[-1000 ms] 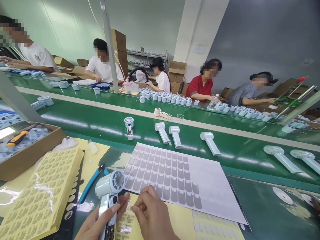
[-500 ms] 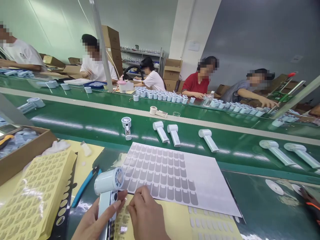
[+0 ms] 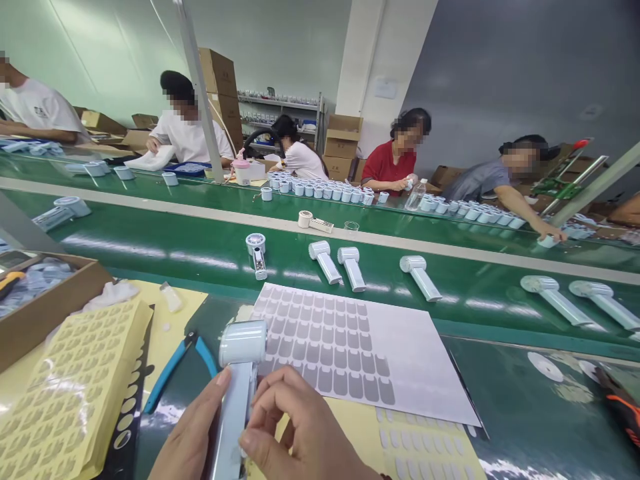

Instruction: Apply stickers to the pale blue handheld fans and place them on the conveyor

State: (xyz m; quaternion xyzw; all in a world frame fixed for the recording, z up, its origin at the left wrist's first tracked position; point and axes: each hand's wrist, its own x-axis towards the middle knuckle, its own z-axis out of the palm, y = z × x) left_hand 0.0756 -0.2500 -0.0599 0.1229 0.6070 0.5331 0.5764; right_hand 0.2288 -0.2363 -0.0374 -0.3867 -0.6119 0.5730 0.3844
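Observation:
My left hand (image 3: 193,437) grips the handle of a pale blue hand-held fan (image 3: 239,387), whose round head points up and away. My right hand (image 3: 300,433) is curled against the right side of the handle, thumb and fingers pressed to it; whether anything small sits under the fingertips is hidden. Just beyond the fan lies a white sheet of grey stickers (image 3: 340,343). Under my right hand lies a yellow backing sheet (image 3: 425,450).
Blue-handled pliers (image 3: 175,363) and a stack of yellow sticker sheets (image 3: 65,387) lie at left, beside a cardboard box (image 3: 45,310). Several finished fans (image 3: 420,275) ride the green conveyor (image 3: 200,247). Other people work across the belt.
The fan has been turned in my hands so its back faces me and its head stands upright. My right hand has moved from the yellow sheet onto the fan's handle.

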